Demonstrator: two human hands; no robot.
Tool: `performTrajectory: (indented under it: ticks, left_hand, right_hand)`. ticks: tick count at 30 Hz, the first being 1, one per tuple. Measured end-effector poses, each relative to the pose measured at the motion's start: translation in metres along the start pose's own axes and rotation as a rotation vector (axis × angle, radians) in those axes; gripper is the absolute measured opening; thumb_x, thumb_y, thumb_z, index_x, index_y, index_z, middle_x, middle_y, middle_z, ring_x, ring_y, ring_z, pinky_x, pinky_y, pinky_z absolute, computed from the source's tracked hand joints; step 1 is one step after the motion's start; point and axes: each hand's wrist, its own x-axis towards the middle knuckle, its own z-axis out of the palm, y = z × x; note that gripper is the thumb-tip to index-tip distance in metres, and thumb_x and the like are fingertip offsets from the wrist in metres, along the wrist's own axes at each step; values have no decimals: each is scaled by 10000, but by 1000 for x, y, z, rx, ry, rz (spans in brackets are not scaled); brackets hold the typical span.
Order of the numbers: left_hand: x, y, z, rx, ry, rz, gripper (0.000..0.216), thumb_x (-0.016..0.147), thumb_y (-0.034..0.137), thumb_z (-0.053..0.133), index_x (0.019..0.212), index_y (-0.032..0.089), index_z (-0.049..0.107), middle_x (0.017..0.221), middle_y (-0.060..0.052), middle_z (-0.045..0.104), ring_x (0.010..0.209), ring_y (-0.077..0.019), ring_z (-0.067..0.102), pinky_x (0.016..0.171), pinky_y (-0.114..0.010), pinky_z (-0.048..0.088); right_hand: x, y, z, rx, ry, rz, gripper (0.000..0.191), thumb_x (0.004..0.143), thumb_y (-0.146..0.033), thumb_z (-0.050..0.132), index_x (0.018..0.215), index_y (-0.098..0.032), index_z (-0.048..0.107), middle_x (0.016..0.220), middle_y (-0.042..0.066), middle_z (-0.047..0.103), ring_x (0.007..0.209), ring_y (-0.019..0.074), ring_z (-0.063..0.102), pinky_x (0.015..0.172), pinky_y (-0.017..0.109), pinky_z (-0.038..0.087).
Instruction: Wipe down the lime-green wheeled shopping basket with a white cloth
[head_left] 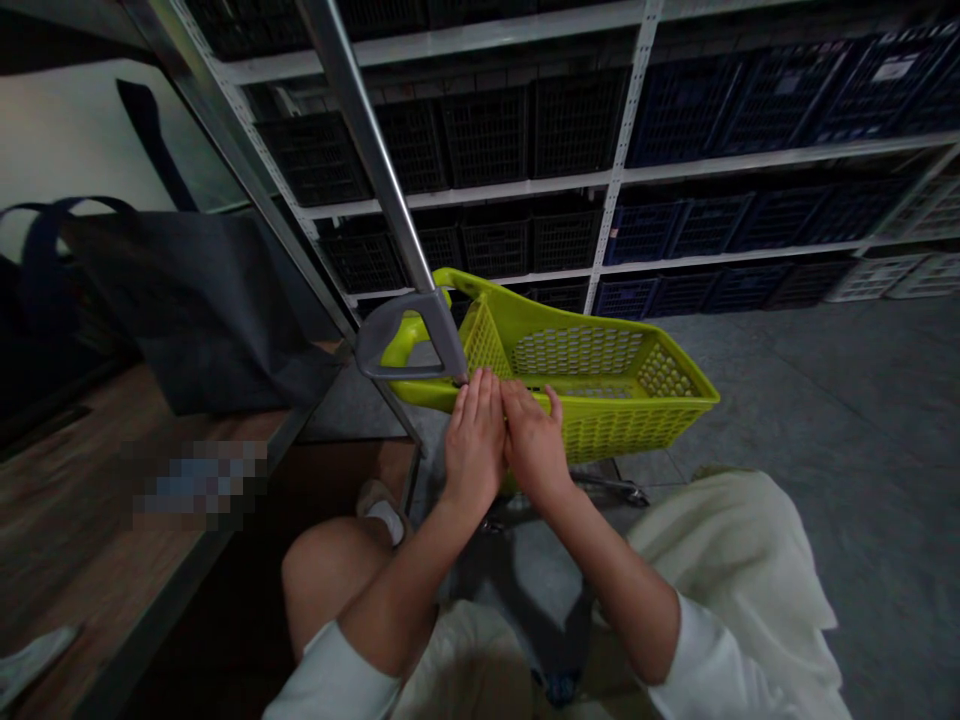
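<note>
A lime-green plastic shopping cart (634, 412) stands in front of my knees, its perforated basket pointing right. My left hand (476, 435) lies over the near rim, beside the grey loop handle (375, 345). Its fingers are stretched out side by side, and its thumb is hidden. Close against it, my right hand (534, 435) rests at the same rim, with fingers slightly bent and the little finger raised apart. Nothing held shows in either hand; what lies beneath the palms is hidden. A metal pole (375, 150) slants down to the grey handle.
White shelving (630, 110) behind the cart holds black crates (486, 135) and blue crates (679, 110). At left, a wooden-topped table (112, 420) bears a dark bag (217, 300). A blurred patch covers part of the tabletop. Grey floor (862, 400) extends to the right.
</note>
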Motion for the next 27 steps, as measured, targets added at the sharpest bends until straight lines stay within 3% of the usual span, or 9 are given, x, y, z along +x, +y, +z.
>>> performTrajectory:
  ticks: [3, 7, 11, 14, 18, 23, 25, 27]
  left_hand:
    - [0, -2, -4, -9, -9, 4, 542, 953, 145, 384, 1482, 27, 409, 1571, -177, 414, 1499, -268, 320, 1233, -439, 303]
    - [-1, -4, -8, -54, -12, -1, 562, 952, 171, 422, 1487, 4, 387, 1573, -197, 403, 1500, -282, 318, 1231, -457, 301]
    - [-1, -5, -8, -66, -23, -2, 590, 945, 196, 456, 1490, -14, 372, 1580, -202, 389, 1501, -291, 312, 1238, -458, 288]
    - [-1, -4, -7, -77, -16, -1, 605, 932, 199, 476, 1491, -9, 372, 1582, -204, 384, 1498, -297, 319, 1236, -465, 292]
    - [-1, -1, -5, -78, 10, 2, 588, 930, 173, 459, 1488, 6, 381, 1572, -197, 405, 1492, -296, 334, 1227, -465, 306]
    - [0, -2, -3, -41, -2, -12, 537, 949, 130, 391, 1470, -2, 407, 1571, -183, 411, 1488, -279, 343, 1227, -446, 315]
    - [1, -3, -4, -19, -28, -12, 529, 956, 121, 370, 1465, -12, 413, 1574, -181, 406, 1490, -274, 338, 1234, -434, 306]
    - [1, -4, -5, -14, -36, -9, 533, 960, 138, 384, 1469, -16, 408, 1573, -186, 405, 1493, -278, 332, 1239, -434, 296]
  right_hand:
    - [-6, 11, -1, -17, -21, -61, 614, 850, -19, 363, 1422, -208, 481, 1469, 90, 566, 1396, 192, 479, 1217, 519, 69]
    - [-25, 59, -12, -158, -45, -78, 700, 796, 18, 363, 1459, -197, 433, 1506, 89, 525, 1419, 182, 452, 1215, 526, 45]
    - [-44, 111, -26, -274, -15, 43, 651, 804, -7, 392, 1418, -202, 482, 1482, 92, 551, 1391, 205, 489, 1206, 538, 66]
    - [-50, 129, -31, -291, 32, 164, 601, 825, -26, 391, 1385, -205, 513, 1463, 95, 571, 1386, 225, 497, 1197, 564, 65]
    - [-36, 97, -23, -248, 59, 249, 564, 821, -23, 382, 1335, -179, 553, 1418, 134, 605, 1353, 257, 528, 1184, 595, 60]
    - [-3, 16, -7, -42, -30, 77, 529, 854, -48, 383, 1343, -161, 553, 1389, 143, 627, 1326, 233, 550, 1199, 528, 115]
    - [2, 2, -3, 3, -44, 18, 541, 869, -60, 379, 1378, -170, 527, 1422, 129, 602, 1358, 217, 519, 1208, 514, 106]
    - [-1, 5, -2, -10, -44, -25, 588, 855, -40, 371, 1410, -188, 499, 1454, 110, 576, 1386, 202, 491, 1217, 520, 64]
